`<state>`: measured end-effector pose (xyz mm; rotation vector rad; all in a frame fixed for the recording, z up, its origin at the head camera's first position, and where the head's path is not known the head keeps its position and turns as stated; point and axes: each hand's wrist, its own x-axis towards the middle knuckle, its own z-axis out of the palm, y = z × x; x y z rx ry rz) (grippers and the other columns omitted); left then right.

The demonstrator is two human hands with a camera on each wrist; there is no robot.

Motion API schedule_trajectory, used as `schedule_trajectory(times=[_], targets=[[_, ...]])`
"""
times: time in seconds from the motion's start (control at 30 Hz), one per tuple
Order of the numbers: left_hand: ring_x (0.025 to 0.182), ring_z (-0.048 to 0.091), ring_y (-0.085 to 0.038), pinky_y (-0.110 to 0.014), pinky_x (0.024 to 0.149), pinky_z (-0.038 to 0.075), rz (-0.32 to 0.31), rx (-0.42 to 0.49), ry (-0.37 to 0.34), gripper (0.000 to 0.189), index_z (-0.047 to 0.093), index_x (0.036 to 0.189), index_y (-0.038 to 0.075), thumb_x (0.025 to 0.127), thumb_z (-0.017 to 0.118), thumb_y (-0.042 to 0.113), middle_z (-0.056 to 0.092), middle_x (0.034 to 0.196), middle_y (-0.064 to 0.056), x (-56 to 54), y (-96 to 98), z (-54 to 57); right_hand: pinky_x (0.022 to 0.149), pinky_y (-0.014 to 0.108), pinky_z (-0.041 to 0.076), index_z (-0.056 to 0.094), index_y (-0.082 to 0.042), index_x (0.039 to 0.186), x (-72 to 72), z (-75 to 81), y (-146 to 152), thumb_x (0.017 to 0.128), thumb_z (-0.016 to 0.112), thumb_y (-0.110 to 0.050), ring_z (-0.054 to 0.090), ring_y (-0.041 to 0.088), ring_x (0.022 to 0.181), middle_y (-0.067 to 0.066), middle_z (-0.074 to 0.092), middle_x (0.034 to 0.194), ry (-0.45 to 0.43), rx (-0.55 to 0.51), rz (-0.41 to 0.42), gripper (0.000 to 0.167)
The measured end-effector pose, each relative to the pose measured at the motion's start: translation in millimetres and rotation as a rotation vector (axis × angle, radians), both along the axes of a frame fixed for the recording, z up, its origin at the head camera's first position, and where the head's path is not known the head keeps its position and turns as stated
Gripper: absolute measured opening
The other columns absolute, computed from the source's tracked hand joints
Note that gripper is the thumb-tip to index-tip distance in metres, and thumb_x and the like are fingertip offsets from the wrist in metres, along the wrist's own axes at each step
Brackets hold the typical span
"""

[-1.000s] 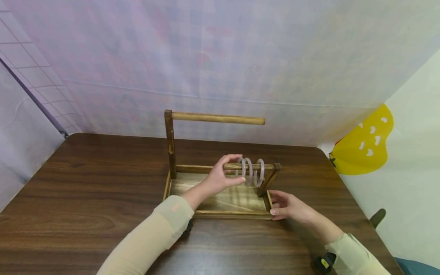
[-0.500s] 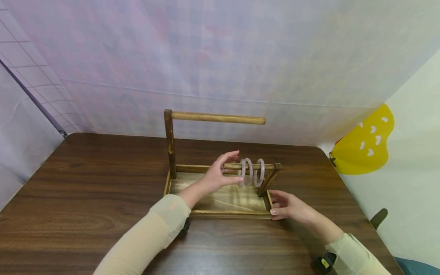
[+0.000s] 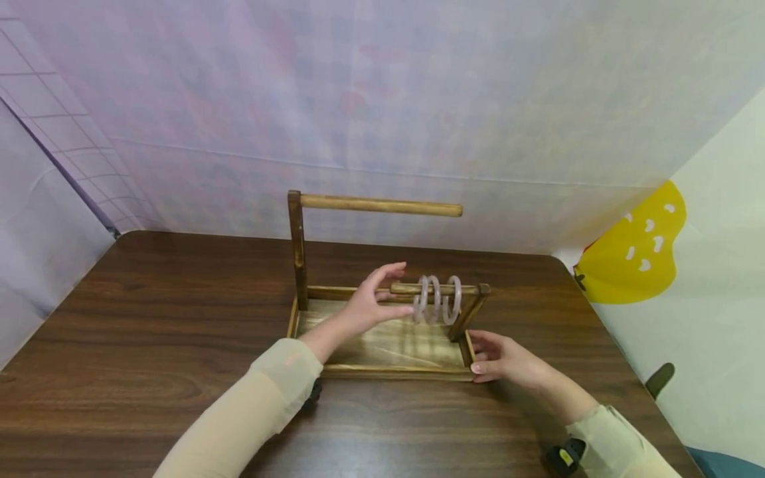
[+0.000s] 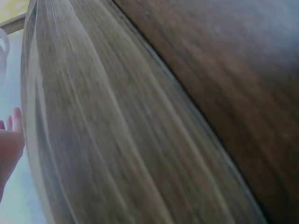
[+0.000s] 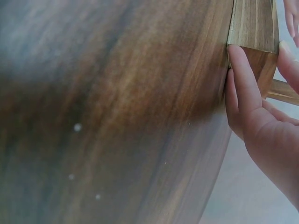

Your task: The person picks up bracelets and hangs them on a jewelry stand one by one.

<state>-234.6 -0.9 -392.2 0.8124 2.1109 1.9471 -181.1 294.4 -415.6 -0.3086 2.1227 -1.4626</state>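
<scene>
A wooden bangle stand (image 3: 406,374) with a shallow tray base stands on the table. Its lower bar (image 3: 404,289) juts left from a short post, and three pale translucent bangles (image 3: 452,300) hang on it, two close together and one nearer the post. My left hand (image 3: 366,305) is at the bar's free end, thumb and fingers spread apart around it. Its thumb tip is right by the leftmost bangle, and nothing is held. My right hand (image 3: 508,362) grips the tray's front right corner, thumb on the front side; the right wrist view shows those fingers (image 5: 245,79) against the wood.
A taller post (image 3: 297,252) at the stand's left carries a bare upper bar (image 3: 382,205) above the left hand. A pale curtain (image 3: 382,99) hangs behind the brown table (image 3: 179,318). A yellow decoration (image 3: 633,252) is on the right wall.
My left hand has drawn leftward off the bangles, its fingers loosening from the leftmost one, which now hangs on the bar. The right hand stays at the tray corner.
</scene>
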Motion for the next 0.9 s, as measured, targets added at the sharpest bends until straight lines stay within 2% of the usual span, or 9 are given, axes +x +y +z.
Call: schedule_trajectory(times=[0.23,0.47,0.9], targets=[[0.130,0.036,-0.037,-0.046,0.108,0.038,-0.004,0.005,-0.025,0.072,0.031,0.144,0.008,0.082,0.068,0.004,0.036,0.141,-0.018,1.4,-8.9,0.8,0.080,0.041,0.057,0.010,0.018,0.141,0.3,1.0,0,0.087,0.064,-0.010,0.057,0.021,0.103,0.043,0.031,0.131,-0.009,0.003,0.000,0.081],[0.129,0.039,-0.033,-0.045,0.108,0.038,0.026,-0.013,-0.026,0.071,0.033,0.143,0.009,0.082,0.068,0.004,0.038,0.141,-0.017,3.8,-14.3,2.4,0.080,0.041,0.057,0.010,0.018,0.141,-1.0,0.6,0,0.087,0.065,-0.011,0.057,0.023,0.103,0.043,0.033,0.130,-0.019,0.005,-0.002,0.083],[0.128,0.039,-0.036,-0.046,0.108,0.037,0.043,-0.018,-0.028,0.071,0.033,0.143,0.008,0.081,0.069,0.005,0.038,0.140,-0.017,7.4,-22.8,3.2,0.080,0.040,0.057,0.010,0.019,0.140,-0.3,1.0,0,0.087,0.065,-0.009,0.057,0.022,0.100,0.043,0.034,0.128,-0.003,-0.009,0.003,0.082]])
